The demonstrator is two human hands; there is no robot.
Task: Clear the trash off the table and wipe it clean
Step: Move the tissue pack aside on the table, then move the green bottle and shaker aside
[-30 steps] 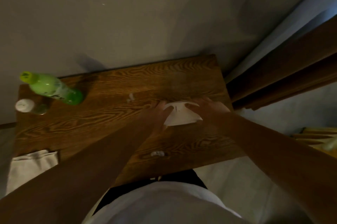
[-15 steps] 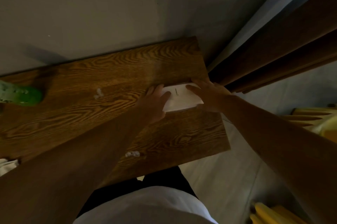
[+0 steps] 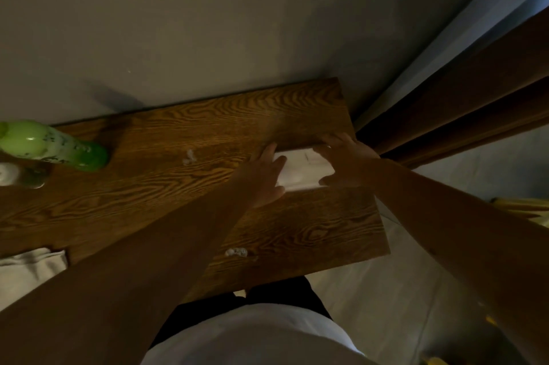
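- Dim light is cast over a wood-grain counter (image 3: 166,195) that is set against a plain grey wall (image 3: 208,22), with brown curtains (image 3: 475,91) hung at the right.
- At the counter's far left a green bottle (image 3: 56,147) is seen, and a smaller bottle with a white cap (image 3: 17,176) is placed just beside it, nearer the edge of the view.
- At the near left edge a pale folded cloth (image 3: 28,269) is laid on the counter.
- Near the middle of the counter a small white scrap (image 3: 188,156) is left, and a second crumpled scrap (image 3: 236,252) is seen close to the near edge.
- The left hand (image 3: 263,177) is spread flat, its fingers extended, and is pressed against the left side of a white sheet of paper (image 3: 300,171); nothing is gripped by it.
- The paper is laid flat on the counter near the right end, between the two hands.
- The right hand (image 3: 346,156) is spread over the paper's right side, fingers at the far edge and thumb at the near edge, touching it; whether the sheet is pinched cannot be told.
- A white shirt (image 3: 252,338) is seen at the bottom of the view.
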